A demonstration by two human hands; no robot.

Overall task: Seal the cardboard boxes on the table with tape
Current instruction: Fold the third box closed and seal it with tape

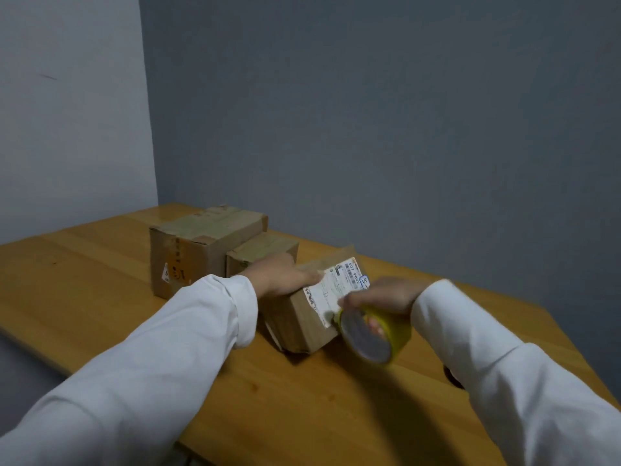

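Three brown boxes (208,243), yellow tape roll (376,334)

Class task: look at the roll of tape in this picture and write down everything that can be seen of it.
The roll of tape is a wide ring with a yellow outer band and a pale, shiny inner core, blurred in this view. It is tipped on edge, its open centre facing the camera. The right hand grips it from above, fingers showing through the hole. It sits at the near right corner of the labelled cardboard box, above the wooden table.
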